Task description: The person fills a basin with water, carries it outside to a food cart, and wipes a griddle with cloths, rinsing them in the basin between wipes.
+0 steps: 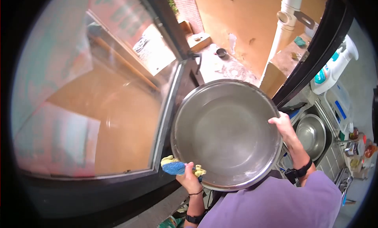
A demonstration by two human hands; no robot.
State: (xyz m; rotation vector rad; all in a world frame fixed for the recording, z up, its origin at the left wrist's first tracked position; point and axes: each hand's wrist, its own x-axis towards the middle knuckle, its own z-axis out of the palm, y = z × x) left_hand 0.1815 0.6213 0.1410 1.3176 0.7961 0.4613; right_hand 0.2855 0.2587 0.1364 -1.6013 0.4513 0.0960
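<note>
A large round steel basin is held up in front of me, its inside facing me. My right hand grips its rim on the right side. At the lower left of the rim, my left hand is closed round the edge and also holds a blue and yellow cloth. The cloth sticks out to the left of the hand and partly over the rim. The fingers behind the basin are hidden on both sides.
An open window pane in a dark frame stands at the left. Beyond the opening, a small dark cup sits on a ledge. At the right are a white spray bottle, a steel bowl in a sink, and several jars.
</note>
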